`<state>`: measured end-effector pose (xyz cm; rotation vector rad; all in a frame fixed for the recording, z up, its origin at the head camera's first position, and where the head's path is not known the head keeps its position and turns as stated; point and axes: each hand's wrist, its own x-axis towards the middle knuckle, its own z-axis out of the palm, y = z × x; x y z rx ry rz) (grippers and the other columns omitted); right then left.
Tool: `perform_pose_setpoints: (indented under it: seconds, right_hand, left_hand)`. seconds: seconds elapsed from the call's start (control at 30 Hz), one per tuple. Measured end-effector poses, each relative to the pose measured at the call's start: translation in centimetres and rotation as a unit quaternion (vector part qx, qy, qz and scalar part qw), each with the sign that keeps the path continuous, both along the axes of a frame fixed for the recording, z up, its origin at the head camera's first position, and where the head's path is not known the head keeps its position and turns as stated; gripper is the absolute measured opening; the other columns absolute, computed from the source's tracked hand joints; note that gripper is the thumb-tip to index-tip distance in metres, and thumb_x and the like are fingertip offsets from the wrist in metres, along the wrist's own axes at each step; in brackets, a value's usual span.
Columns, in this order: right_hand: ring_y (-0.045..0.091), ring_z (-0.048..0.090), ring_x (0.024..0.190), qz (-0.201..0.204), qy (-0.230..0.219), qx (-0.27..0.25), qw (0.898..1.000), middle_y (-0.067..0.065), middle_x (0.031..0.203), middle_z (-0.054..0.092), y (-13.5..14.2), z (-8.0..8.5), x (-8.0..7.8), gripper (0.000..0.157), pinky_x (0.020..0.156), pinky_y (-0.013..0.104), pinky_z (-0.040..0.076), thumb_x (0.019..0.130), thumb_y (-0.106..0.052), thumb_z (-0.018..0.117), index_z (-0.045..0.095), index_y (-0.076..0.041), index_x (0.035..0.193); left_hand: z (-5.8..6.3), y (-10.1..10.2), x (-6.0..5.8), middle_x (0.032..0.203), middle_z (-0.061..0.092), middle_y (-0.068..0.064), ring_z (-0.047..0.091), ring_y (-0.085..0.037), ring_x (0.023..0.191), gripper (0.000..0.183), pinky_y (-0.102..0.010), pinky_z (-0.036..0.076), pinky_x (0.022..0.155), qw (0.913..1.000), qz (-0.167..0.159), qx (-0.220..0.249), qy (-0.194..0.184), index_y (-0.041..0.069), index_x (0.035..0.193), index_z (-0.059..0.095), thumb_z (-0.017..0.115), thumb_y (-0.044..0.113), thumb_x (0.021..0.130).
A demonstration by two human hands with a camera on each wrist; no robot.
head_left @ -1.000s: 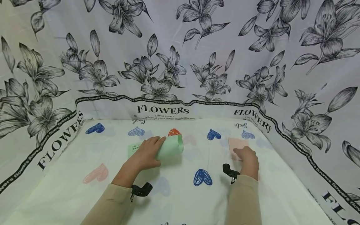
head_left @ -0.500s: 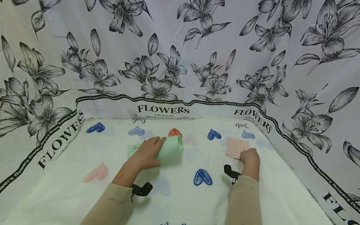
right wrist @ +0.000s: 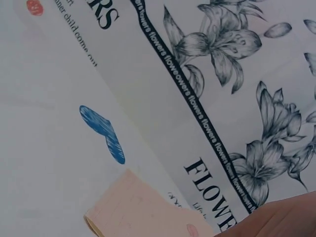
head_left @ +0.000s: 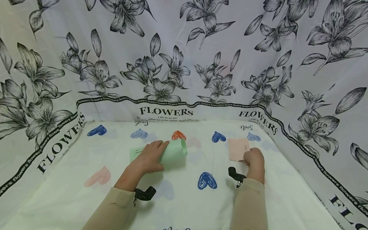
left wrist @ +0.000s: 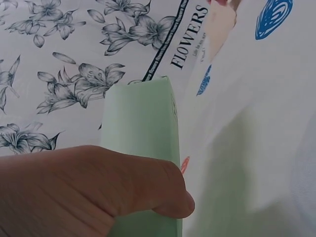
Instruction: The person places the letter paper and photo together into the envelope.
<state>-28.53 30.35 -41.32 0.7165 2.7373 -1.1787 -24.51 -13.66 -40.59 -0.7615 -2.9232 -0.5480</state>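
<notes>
A light green carton [head_left: 173,155] lies across the middle of the cloth, a small printed label showing at its left end. My left hand [head_left: 148,158] grips it from above, the thumb along the near side; in the left wrist view the thumb crosses the carton's green face [left wrist: 140,118]. To the right, my right hand [head_left: 255,161] pinches the lower right corner of a thin pink square sheet [head_left: 238,149]. Faint lines mark the sheet [right wrist: 133,207] in the right wrist view, and a yellowish edge shows at its left side. The right fingertips are mostly hidden.
A white tablecloth [head_left: 184,204] printed with coloured hearts covers the surface. Behind and at both sides stands a white curtain [head_left: 184,76] with black flower drawings. Black camera mounts [head_left: 145,194] sit on both wrists.
The pink sheet has shifted left and slightly away, and more of it now shows. My right hand has turned and now holds its corner. The left hand and carton have stayed put.
</notes>
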Motion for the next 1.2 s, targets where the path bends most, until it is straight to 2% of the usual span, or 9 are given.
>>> perform_pose_setpoints:
  seconds: [0.13, 0.27, 0.37, 0.47, 0.53, 0.77, 0.87, 1.03, 1.2]
  right_hand:
    - [0.022, 0.057, 0.065, 0.008, 0.024, -0.024, 0.999, 0.02, 0.091, 0.061, -0.2, 0.4, 0.1, 0.054, 0.057, 0.029, 0.051, 0.088, -0.005, 0.047, 0.049, 0.014, 0.139]
    - [0.024, 0.062, 0.081, 0.025, 0.06, -0.051, 0.997, 0.019, 0.101, 0.062, -0.7, 1.3, 0.1, 0.056, 0.07, 0.033, 0.058, 0.096, -0.015, 0.051, 0.046, 0.014, 0.144]
    - [0.024, 0.061, 0.086, 0.047, 0.096, -0.072, 0.992, 0.019, 0.105, 0.062, -1.5, 1.9, -0.4, 0.045, 0.077, 0.036, 0.059, 0.1, -0.021, 0.054, 0.057, 0.01, 0.133]
    - [0.023, 0.06, 0.088, 0.067, 0.132, -0.085, 0.985, 0.017, 0.108, 0.065, -2.6, 2.5, -0.8, 0.041, 0.077, 0.036, 0.058, 0.103, -0.027, 0.057, 0.063, 0.005, 0.127]
    - [0.022, 0.061, 0.089, 0.079, 0.147, -0.085, 0.982, 0.016, 0.11, 0.067, -3.4, 2.9, -1.1, 0.043, 0.075, 0.035, 0.056, 0.103, -0.032, 0.058, 0.065, 0.002, 0.129]
    - [0.019, 0.064, 0.074, 0.133, 0.154, -0.071, 0.976, 0.014, 0.097, 0.07, -5.5, 3.8, -1.2, 0.051, 0.065, 0.033, 0.053, 0.103, -0.041, 0.058, 0.065, 0.001, 0.131]
    - [0.018, 0.062, 0.069, 0.149, 0.151, -0.076, 0.974, 0.013, 0.095, 0.07, -6.0, 3.9, -1.2, 0.05, 0.06, 0.034, 0.054, 0.104, -0.04, 0.058, 0.063, 0.001, 0.133]
    - [0.021, 0.065, 0.076, 0.179, 0.143, -0.083, 0.97, 0.021, 0.11, 0.069, -6.7, 4.2, -1.0, 0.044, 0.063, 0.032, 0.056, 0.108, -0.025, 0.052, 0.055, 0.004, 0.142]
    - [0.024, 0.068, 0.081, 0.208, 0.129, -0.082, 0.966, 0.028, 0.118, 0.066, -7.8, 3.7, -1.3, 0.045, 0.069, 0.036, 0.059, 0.106, -0.008, 0.049, 0.046, 0.009, 0.147]
  left_hand:
    - [0.0, 0.0, 0.0, 0.152, 0.043, -0.022, 0.037, -0.042, 0.142, 0.096, -0.066, 0.028, 0.115, 0.9999, 0.003, -0.006, -0.008, 0.003, 0.158, 0.034, 0.08, 0.015, 0.074]
    - [-0.1, -0.1, 0.0, 0.151, 0.043, -0.022, 0.038, -0.043, 0.141, 0.096, -0.067, 0.028, 0.115, 0.9998, 0.007, -0.01, -0.013, 0.003, 0.158, 0.035, 0.079, 0.015, 0.074]
    - [-0.1, -0.1, 0.0, 0.151, 0.043, -0.022, 0.038, -0.043, 0.141, 0.096, -0.067, 0.028, 0.114, 0.9998, 0.009, -0.01, -0.015, 0.003, 0.158, 0.035, 0.079, 0.014, 0.074]
    - [-0.1, -0.1, 0.0, 0.151, 0.043, -0.022, 0.038, -0.043, 0.141, 0.096, -0.068, 0.028, 0.114, 0.9998, 0.009, -0.01, -0.017, 0.003, 0.158, 0.035, 0.079, 0.014, 0.074]
    - [0.0, -0.1, 0.0, 0.152, 0.043, -0.022, 0.038, -0.043, 0.141, 0.096, -0.068, 0.028, 0.114, 0.9997, 0.009, -0.01, -0.018, 0.003, 0.158, 0.034, 0.079, 0.014, 0.074]
    - [-0.1, -0.1, 0.0, 0.152, 0.042, -0.022, 0.037, -0.044, 0.142, 0.097, -0.068, 0.027, 0.114, 0.9997, 0.013, -0.007, -0.022, 0.003, 0.158, 0.034, 0.08, 0.014, 0.073]
    - [-0.1, -0.1, 0.0, 0.152, 0.042, -0.022, 0.037, -0.044, 0.142, 0.097, -0.068, 0.027, 0.115, 0.9996, 0.014, -0.007, -0.022, 0.003, 0.158, 0.035, 0.081, 0.014, 0.073]
    - [-0.2, -0.2, -0.1, 0.152, 0.041, -0.024, 0.035, -0.045, 0.143, 0.1, -0.068, 0.026, 0.115, 0.9993, 0.018, -0.018, -0.029, 0.003, 0.158, 0.033, 0.082, 0.016, 0.072]
    - [-0.5, -0.3, -0.2, 0.155, 0.037, -0.028, 0.031, -0.051, 0.144, 0.1, -0.072, 0.022, 0.114, 0.9957, 0.026, -0.038, -0.08, 0.002, 0.158, 0.034, 0.085, 0.02, 0.075]
